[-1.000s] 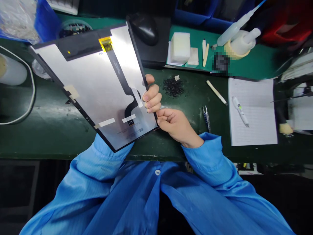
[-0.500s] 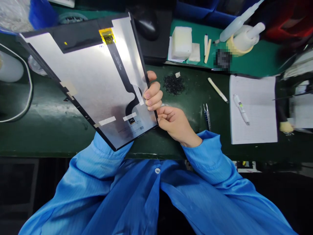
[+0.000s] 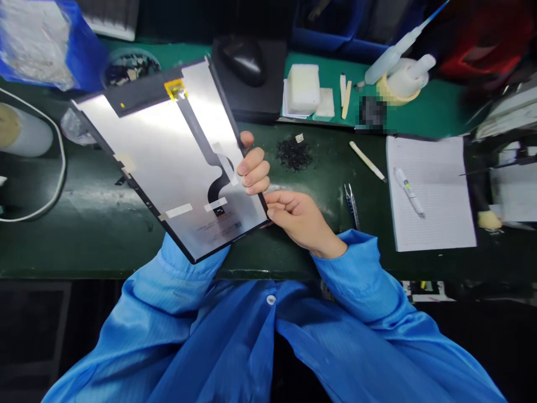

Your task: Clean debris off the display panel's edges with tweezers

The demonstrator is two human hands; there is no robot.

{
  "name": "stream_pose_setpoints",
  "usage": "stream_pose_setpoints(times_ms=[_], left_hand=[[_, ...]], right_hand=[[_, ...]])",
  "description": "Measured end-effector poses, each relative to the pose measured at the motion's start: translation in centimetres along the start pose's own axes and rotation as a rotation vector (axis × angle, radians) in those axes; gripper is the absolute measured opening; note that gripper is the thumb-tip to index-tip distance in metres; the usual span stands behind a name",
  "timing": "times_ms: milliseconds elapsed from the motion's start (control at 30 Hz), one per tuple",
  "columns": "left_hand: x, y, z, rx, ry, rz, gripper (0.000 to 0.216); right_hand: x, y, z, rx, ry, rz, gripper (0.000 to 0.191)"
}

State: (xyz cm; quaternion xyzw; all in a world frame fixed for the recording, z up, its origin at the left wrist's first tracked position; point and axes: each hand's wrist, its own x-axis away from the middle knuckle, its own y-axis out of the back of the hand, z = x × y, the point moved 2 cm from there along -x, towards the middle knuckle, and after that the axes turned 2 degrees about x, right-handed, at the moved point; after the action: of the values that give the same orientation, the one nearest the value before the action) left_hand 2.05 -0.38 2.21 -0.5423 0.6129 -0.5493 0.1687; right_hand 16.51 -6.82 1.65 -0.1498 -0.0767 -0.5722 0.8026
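A display panel [image 3: 168, 162] with a silvery back, a dark flex cable and strips of tape is held up at a tilt over the bench. My left hand [image 3: 255, 168] reaches behind it, its fingertips curled over the right edge; the thumb and palm are hidden. At the panel's lower right corner, my right hand [image 3: 300, 221] pinches the edge between thumb and bent fingers. A small pile of black scraps [image 3: 294, 154] with a white bit on top lies just beyond both hands.
Tweezers [image 3: 351, 206], a cream stick [image 3: 368, 161] and a notebook [image 3: 436, 224] bearing a white pen [image 3: 410, 193] lie to the right. Behind stand a white foam block [image 3: 303, 89], a black mouse [image 3: 243, 60] and bottles [image 3: 405, 75]. A white cable [image 3: 61, 162] curves at left.
The panel's far end has dropped lower in view and tilted differently. My left fingers have shifted slightly left and down with it, while my right hand stays at the corner.
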Motion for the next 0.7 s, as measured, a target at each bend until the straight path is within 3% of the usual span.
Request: stream_pose_setpoints(times_ms=[133,333,500,700], left_hand=[[-0.1,0.0,-0.4,0.012,-0.069,-0.049,0.036],[-0.4,0.0,-0.7,0.015,-0.125,-0.091,0.038],[-0.2,0.4,-0.2,0.004,-0.059,0.025,0.039],[-0.3,0.6,1.1,-0.027,-0.022,0.176,0.079]], right_hand=[[0.2,0.0,0.6,-0.101,-0.015,0.133,0.028],[0.5,0.0,0.7,-0.177,-0.023,0.202,0.04],[0.6,0.0,0.5,-0.275,0.014,0.215,0.038],[0.4,0.2,-0.1,-0.285,0.08,0.104,0.045]])
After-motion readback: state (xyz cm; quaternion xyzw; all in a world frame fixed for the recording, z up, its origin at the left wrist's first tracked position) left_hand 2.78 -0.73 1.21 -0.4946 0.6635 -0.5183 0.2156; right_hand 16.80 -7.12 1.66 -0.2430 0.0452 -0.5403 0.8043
